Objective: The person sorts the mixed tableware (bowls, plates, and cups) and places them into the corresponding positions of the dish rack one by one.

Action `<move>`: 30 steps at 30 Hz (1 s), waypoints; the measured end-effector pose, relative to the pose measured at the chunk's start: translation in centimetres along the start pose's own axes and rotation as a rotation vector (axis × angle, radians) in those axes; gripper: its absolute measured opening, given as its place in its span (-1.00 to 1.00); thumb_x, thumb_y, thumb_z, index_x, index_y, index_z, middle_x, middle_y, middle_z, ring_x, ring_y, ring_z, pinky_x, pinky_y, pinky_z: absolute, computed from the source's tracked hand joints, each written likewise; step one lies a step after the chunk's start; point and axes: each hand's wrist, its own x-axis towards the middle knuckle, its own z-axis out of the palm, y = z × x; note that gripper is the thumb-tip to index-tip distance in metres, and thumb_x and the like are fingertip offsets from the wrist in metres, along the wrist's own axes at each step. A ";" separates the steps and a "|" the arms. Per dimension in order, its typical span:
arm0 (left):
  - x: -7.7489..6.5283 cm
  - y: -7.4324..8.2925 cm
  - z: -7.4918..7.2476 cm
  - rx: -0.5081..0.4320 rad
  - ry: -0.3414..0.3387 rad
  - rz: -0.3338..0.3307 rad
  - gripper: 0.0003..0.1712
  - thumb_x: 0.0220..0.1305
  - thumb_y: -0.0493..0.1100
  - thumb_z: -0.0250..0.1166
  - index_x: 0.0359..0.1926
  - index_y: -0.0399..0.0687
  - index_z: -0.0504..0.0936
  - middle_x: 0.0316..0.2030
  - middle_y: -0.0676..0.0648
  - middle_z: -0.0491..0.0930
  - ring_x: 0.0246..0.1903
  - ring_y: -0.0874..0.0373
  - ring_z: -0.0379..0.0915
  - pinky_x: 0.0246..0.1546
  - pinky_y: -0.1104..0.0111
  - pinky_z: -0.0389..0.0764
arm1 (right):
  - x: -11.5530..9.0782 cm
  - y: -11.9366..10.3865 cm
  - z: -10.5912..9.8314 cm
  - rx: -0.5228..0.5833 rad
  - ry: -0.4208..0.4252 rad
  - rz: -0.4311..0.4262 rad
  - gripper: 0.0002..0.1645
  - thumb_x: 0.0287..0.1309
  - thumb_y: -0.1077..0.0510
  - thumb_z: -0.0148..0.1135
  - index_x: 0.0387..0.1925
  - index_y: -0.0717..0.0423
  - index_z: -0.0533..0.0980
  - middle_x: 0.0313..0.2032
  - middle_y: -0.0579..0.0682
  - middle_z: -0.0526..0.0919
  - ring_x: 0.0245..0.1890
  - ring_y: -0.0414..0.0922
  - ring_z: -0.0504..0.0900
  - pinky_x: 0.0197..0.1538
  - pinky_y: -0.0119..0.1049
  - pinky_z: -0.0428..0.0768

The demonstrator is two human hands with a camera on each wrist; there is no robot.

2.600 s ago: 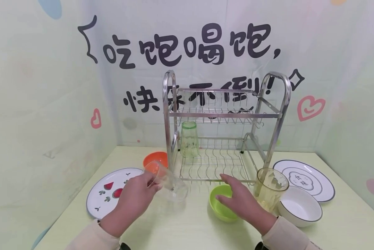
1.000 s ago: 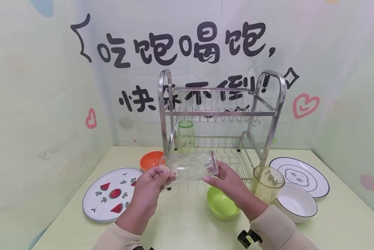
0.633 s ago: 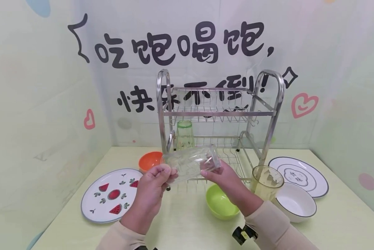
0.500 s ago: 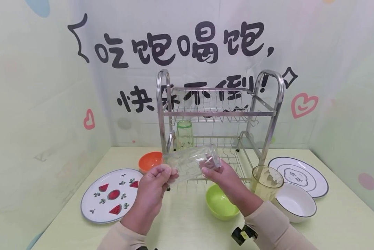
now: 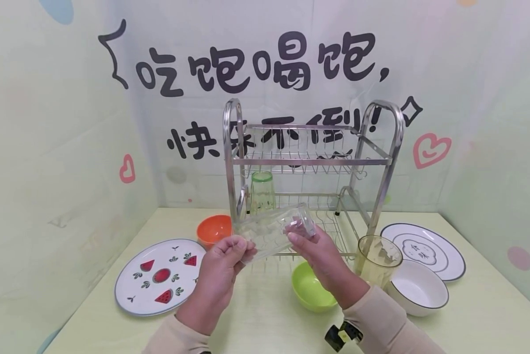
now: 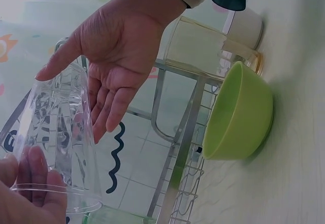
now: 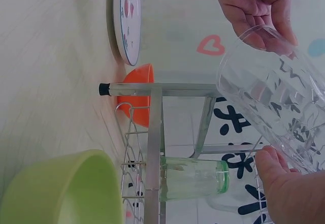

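A clear drinking glass lies tilted on its side in the air in front of the rack, its thick base to the right and slightly higher. My left hand pinches its rim between thumb and fingers. At the base end, my right hand holds it, thumb in front and fingers behind. The left wrist view shows the same glass with the right hand spread along its base end. Behind it, a green-tinted glass stands upside down on the lower tier of the metal dish rack.
A lime bowl stands below my right hand. To its right are a yellow-tinted glass, a white bowl and a white plate. On the left are a watermelon-patterned plate and an orange bowl.
The clear glass has risen and moved right, from low at the left to in front of the rack. My right hand has left the lime bowl's side and taken hold of the base.
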 end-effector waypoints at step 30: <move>-0.2 -1.2 0.0 0.103 -0.007 -0.030 -0.85 0.38 -0.28 0.16 -0.14 -0.32 0.49 -0.35 0.02 0.65 -0.25 0.25 0.61 -0.08 0.44 0.59 | -0.2 0.0 0.6 0.003 0.121 -0.024 -0.44 0.18 0.21 0.19 0.18 0.30 0.30 -0.03 0.08 0.53 0.08 -0.07 0.51 0.33 -0.06 0.31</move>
